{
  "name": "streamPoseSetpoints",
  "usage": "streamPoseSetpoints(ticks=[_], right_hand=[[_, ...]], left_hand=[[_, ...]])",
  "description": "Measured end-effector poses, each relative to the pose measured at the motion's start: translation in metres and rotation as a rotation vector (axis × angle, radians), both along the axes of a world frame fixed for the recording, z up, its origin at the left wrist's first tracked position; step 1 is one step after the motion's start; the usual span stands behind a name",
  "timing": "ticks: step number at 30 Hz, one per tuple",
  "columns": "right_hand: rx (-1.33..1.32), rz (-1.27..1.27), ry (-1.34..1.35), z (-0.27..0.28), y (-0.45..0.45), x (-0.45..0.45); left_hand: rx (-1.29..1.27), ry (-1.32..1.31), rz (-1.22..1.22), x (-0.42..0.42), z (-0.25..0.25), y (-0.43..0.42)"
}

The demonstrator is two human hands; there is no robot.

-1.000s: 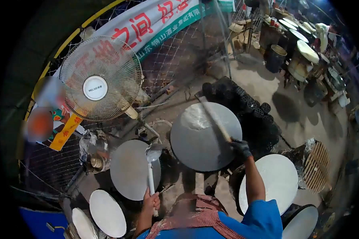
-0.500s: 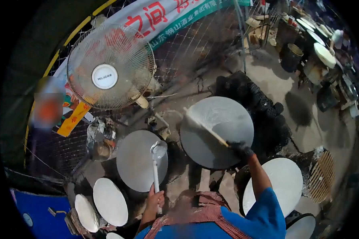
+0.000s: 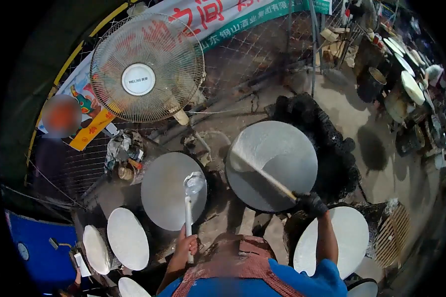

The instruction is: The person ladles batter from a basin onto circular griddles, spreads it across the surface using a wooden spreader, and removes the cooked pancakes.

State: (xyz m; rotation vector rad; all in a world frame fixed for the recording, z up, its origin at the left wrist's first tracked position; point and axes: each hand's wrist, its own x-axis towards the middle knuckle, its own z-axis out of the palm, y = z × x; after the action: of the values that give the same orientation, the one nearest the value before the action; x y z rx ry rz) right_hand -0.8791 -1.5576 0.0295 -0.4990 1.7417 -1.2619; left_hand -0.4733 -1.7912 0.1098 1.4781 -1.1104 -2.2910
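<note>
The fan, with its round wire guard, looms largest, at the far left beyond both hands; next in size is the middle griddle, a broad grey disc ahead and to the left of the right hand, its surface partly coated with a paler, whitish film; a pile of black briquettes lies just beyond that disc, on its far right side.

The left griddle, a smaller grey disc, lies ahead of the left hand; a white round lies under the right forearm, nearer the body than the right hand; two smaller white rounds, the larger and the narrower, stand to the left of the left hand.

The spreader slants across the middle griddle, its pale blade at the far left and its handle running back to the right hand; that hand, in a dark glove, is closed round the handle's near end, at the disc's near right edge; the ladle points away from the left hand, its shiny bowl over the left griddle, though whether they touch I cannot tell; the bare left fingers wrap round the lower part of its white handle.
</note>
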Motion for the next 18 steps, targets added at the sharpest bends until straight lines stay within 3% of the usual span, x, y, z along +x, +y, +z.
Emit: streamPoseSetpoints(ticks=[2, 4, 7, 10, 15, 18], right_hand=[[-0.173, -0.067, 0.323, 0.007, -0.021, -0.020], [0.046, -0.224, -0.075, -0.006, -0.049, -0.048], [0.149, 0.035, -0.113, -0.018, -0.058, -0.042], [0.100, 0.107, -0.038, -0.003, -0.015, -0.010], [-0.043, 0.018, 0.162, 0.006, -0.020, -0.028], [0.084, -0.052, 0.000, 0.001, -0.069, -0.065]], left_hand=[[0.010, -0.014, 0.031, 0.002, 0.009, 0.004], [-0.013, -0.038, 0.054, 0.002, 0.011, 0.012], [-0.027, -0.059, 0.061, 0.012, 0.004, 0.009], [-0.034, -0.066, 0.073, 0.019, -0.004, 0.009], [-0.034, -0.060, 0.085, 0.020, 0.012, 0.017], [-0.061, -0.092, 0.107, 0.019, 0.020, 0.024]])
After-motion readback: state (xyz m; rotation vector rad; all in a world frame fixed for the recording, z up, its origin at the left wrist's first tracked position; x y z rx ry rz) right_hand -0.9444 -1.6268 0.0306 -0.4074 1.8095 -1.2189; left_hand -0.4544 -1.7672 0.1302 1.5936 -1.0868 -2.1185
